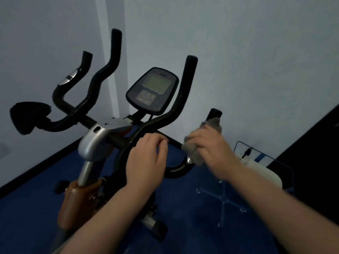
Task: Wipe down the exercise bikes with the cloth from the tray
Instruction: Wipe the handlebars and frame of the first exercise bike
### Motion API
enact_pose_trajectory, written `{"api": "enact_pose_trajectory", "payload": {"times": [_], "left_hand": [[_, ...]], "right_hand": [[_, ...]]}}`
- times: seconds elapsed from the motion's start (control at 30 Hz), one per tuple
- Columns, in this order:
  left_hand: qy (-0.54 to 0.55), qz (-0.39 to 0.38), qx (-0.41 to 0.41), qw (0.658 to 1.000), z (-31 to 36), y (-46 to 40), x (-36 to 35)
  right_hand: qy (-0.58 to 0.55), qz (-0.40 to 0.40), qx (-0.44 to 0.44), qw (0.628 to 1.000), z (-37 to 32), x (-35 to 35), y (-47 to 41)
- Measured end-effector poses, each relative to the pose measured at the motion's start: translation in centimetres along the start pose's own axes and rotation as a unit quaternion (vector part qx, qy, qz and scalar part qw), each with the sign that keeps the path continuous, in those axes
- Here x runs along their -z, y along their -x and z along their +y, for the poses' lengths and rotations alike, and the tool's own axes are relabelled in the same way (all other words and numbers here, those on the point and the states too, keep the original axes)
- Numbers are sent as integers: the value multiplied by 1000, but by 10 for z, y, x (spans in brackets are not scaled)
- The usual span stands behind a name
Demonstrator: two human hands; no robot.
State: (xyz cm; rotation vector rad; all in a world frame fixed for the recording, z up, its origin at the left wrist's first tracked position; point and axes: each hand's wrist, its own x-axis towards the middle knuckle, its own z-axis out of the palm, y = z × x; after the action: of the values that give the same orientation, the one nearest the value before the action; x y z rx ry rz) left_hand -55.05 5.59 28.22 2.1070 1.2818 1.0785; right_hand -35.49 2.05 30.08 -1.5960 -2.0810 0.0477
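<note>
One exercise bike with black handlebars and a silver stem in front of me, and it's got a lot of tubes: I count four upright black bar ends sticking up, two on the left side and two on the right. One oval black console with a greenish screen sits in the middle, with a block of buttons under the screen.

One fuzzy grey cloth, and it's bunched up in my right hand, fingers curled around it, pressed against the outer right handlebar tube just below its tip. My left hand is curled over the inner curved bar right next to it, gripping the tube. The two hands are close but not touching.

Down on the blue floor to the right there's one blue wire-frame stand with a white plastic tray or tub on it; my right forearm blocks part of it, so can't tell what's inside. Pale wall behind, dark baseboard along the bottom. Orange-brown frame section lower left on the bike.
</note>
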Motion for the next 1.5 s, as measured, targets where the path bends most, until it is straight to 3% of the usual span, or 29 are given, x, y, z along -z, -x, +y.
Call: {"api": "enact_pose_trajectory", "payload": {"times": [0.03,0.1,0.23,0.37,0.43,0.53,0.6,0.7,0.8,0.87,1.0,1.07,1.17,1.23,1.33,1.4,1.5], "left_hand": [[-44,-13,5,999,-2,-1,-3],[-90,-30,11,995,-5,-1,-5],[-140,-51,12,989,-6,-2,-7],[-165,-59,21,984,-4,-1,-6],[-169,-58,22,984,-2,-1,-7],[-168,-56,19,984,-1,-1,-6],[-165,-55,24,984,-1,-1,-6],[-149,-44,34,987,0,0,-7],[-148,-30,29,988,-1,0,-7],[-148,-25,28,988,-1,0,-7],[-153,-32,24,987,-1,-1,-7],[-151,-31,28,988,-1,-1,-7],[-151,-33,28,988,-1,-1,-8],[-155,-38,28,987,-1,-1,-8],[-155,-48,32,986,0,-1,-8],[-152,-46,34,987,1,-2,-7],[-159,-53,32,985,2,-3,-7]], "right_hand": [[0,22,-27,999,-13,-21,9],[45,45,0,998,-30,-52,30],[97,74,95,988,16,-21,3],[9,214,-27,976,13,-41,1],[0,244,-19,970,-1,-72,17],[48,172,171,969,23,-47,7],[132,145,228,954,53,-5,-21],[244,199,174,933,70,16,-45],[124,269,47,954,45,-27,-30],[113,250,91,957,44,-37,-17],[243,181,235,924,71,14,-47],[222,207,185,935,74,17,-59],[49,317,-20,947,59,-4,-58],[-71,403,-149,900,46,-14,-62],[-225,472,-301,797,21,-27,-59],[-309,473,-361,742,1,-52,-43],[-426,436,-384,694,-19,-63,-27]]}}
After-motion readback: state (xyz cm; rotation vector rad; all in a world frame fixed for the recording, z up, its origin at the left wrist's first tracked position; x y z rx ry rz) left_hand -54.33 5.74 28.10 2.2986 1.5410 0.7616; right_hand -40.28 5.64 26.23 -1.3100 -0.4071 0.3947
